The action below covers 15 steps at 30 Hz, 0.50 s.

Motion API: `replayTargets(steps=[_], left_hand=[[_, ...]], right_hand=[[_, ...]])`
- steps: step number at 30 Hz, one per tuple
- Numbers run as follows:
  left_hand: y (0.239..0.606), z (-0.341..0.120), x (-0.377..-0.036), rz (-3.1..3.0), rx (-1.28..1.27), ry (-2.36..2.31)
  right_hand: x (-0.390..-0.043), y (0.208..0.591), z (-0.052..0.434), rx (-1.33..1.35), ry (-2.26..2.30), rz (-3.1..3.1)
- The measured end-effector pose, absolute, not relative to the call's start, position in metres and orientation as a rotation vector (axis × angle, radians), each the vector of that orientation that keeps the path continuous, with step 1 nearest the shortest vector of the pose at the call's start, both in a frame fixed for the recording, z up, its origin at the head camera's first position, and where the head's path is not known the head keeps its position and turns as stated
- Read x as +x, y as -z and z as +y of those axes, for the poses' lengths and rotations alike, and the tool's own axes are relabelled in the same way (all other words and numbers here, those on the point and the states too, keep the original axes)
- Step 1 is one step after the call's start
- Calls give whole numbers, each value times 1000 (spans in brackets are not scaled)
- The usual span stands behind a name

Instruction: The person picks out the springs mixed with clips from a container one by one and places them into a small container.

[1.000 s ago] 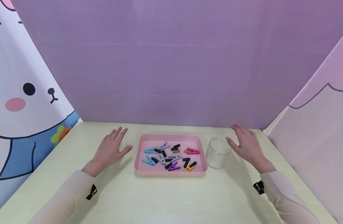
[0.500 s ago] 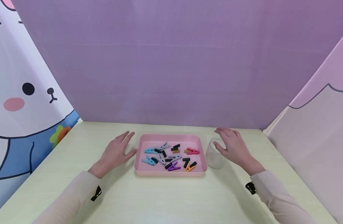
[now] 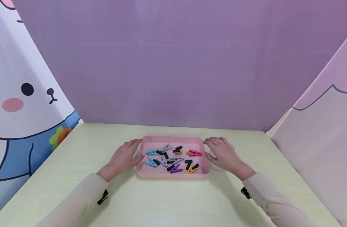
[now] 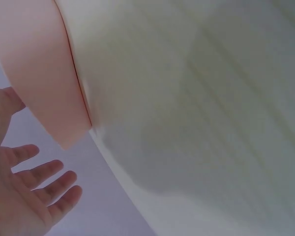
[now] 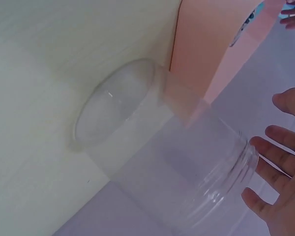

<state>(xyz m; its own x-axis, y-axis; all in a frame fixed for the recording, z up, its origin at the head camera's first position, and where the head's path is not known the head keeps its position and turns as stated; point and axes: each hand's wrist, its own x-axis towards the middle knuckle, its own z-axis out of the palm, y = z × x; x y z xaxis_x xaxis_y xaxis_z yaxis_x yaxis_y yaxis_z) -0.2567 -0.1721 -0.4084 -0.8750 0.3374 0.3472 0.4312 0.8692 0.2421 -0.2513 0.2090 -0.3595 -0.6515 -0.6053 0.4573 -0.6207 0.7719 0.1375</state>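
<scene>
A pink tray (image 3: 173,177) stands on the table, holding several spring clips in light blue, grey, purple, orange and red, such as the purple clip (image 3: 176,169). Small black ridged cylinders (image 3: 188,161) and a few gold ones lie among them. My left hand (image 3: 120,160) is at the tray's left side, fingers spread, thumb by the rim in the left wrist view. On the opposite side hovers my right hand (image 3: 225,155), loosely spread, above a clear jar (image 5: 187,157). In the right wrist view its fingers are near the jar's threaded mouth; contact is unclear.
The pale wooden table (image 3: 173,201) extends in front of the tray. Behind it hangs a purple cloth (image 3: 173,78), with a cartoon-printed cloth (image 3: 26,135) on the left and a pale one (image 3: 320,151) on the right.
Both hands have moved inward: the left hand rightwards to the tray's left rim, the right hand leftwards over the jar to the tray's right rim. The tray and clips have stayed put.
</scene>
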Motion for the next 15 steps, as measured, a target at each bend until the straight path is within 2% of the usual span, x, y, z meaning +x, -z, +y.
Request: replayTargets(steps=[15], left_hand=[[416,-168,-262,-2814,-602,473]], right_hand=[[-249,373,191,1075,63,-2643]])
